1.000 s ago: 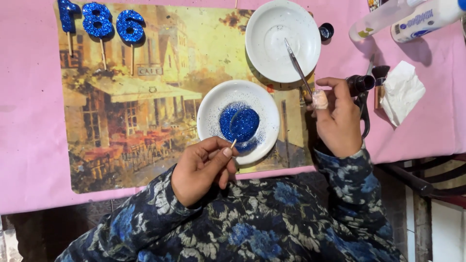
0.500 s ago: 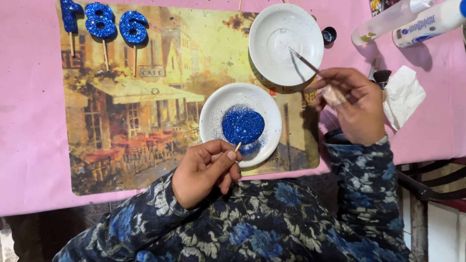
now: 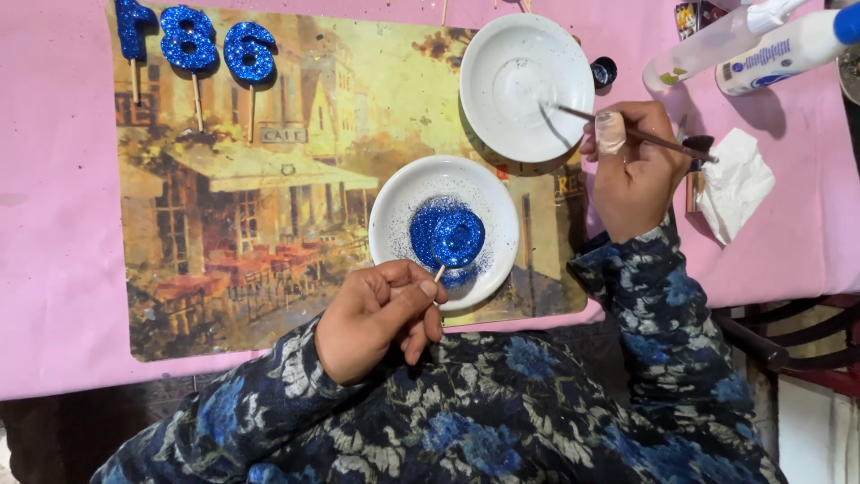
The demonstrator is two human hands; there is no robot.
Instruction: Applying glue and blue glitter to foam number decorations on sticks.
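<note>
My left hand (image 3: 381, 314) pinches a thin wooden stick whose top carries a blue glitter shape (image 3: 448, 235), held over a small white plate (image 3: 399, 202) dusted with blue glitter. My right hand (image 3: 636, 166) grips a thin paintbrush (image 3: 667, 143) with its tip over a second, larger white plate (image 3: 502, 63) further back. Both plates rest on a placemat with a painted street scene (image 3: 251, 197).
Three blue glitter shapes on sticks (image 3: 193, 45) lie at the placemat's far left corner. A small dark jar (image 3: 604, 70), two white squeeze bottles (image 3: 761, 40) and a crumpled white tissue (image 3: 736, 184) lie on the pink tablecloth (image 3: 54, 224) at right. A dark chair (image 3: 788, 345) stands lower right.
My right hand has turned and moved back toward the larger plate, bringing the brush tip over it. My left hand stays at the glitter plate with the stick.
</note>
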